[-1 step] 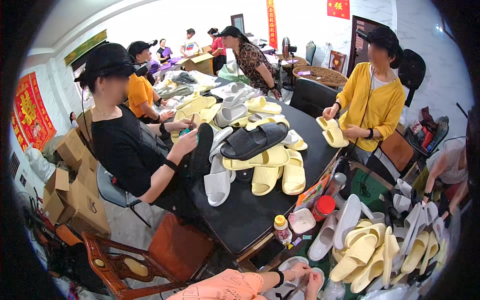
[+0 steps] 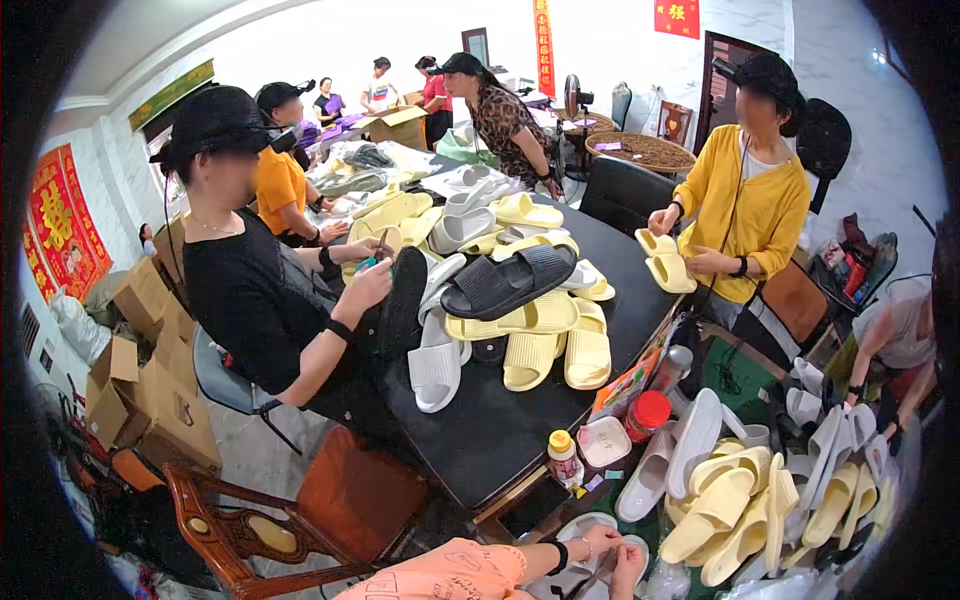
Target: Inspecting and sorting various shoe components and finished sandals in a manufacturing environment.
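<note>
At the lower edge, my left hand [image 2: 598, 541], with a black wristband and a bracelet, is closed at the rim of a light grey slipper [image 2: 638, 546]. My right hand [image 2: 628, 570] pinches close beside it, its fingers almost meeting the left ones. The slipper is partly hidden by my hands and cut off by the frame's edge. Another pale grey slipper [image 2: 583, 523] lies just behind my left wrist. To the right is a heap of cream slippers [image 2: 715, 515] mixed with grey ones [image 2: 694, 440].
A black table [image 2: 470, 450] carries piled cream, grey and black slippers [image 2: 508, 283]. Near its corner stand a yellow-capped bottle [image 2: 564, 458], a white tub [image 2: 605, 441] and a red-lidded jar [image 2: 648, 415]. A wooden chair [image 2: 360, 495] is at left. Co-workers in black [image 2: 250, 290] and yellow [image 2: 745, 200] handle slippers.
My hands stay almost in place. The co-worker in black has tilted the dark slipper slightly, and the co-worker in yellow has shifted the cream pair a little.
</note>
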`<control>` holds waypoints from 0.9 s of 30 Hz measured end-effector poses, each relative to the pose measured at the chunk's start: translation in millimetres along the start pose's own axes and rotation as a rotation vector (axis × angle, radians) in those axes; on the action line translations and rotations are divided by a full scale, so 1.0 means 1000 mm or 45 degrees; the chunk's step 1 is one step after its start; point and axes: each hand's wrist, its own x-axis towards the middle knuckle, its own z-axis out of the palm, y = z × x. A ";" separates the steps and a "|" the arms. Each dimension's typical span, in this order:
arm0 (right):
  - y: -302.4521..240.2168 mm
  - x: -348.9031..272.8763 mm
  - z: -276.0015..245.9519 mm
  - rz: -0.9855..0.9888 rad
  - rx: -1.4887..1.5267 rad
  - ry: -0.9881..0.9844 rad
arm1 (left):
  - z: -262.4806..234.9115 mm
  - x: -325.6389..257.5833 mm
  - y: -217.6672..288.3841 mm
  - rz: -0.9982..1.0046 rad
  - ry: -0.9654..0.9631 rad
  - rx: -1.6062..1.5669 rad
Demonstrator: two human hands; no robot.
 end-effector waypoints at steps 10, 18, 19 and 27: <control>0.007 0.005 0.000 -0.004 -0.042 0.030 | -0.006 -0.002 -0.001 -0.006 -0.017 0.184; 0.030 0.016 -0.012 -0.092 -0.149 0.011 | -0.003 -0.003 -0.001 -0.003 0.016 0.118; 0.025 0.013 -0.009 -0.134 -0.253 0.022 | -0.003 -0.004 0.000 -0.001 0.032 0.024; -0.060 -0.102 -0.001 -0.213 -1.093 0.015 | -0.001 0.004 -0.017 0.091 0.046 0.118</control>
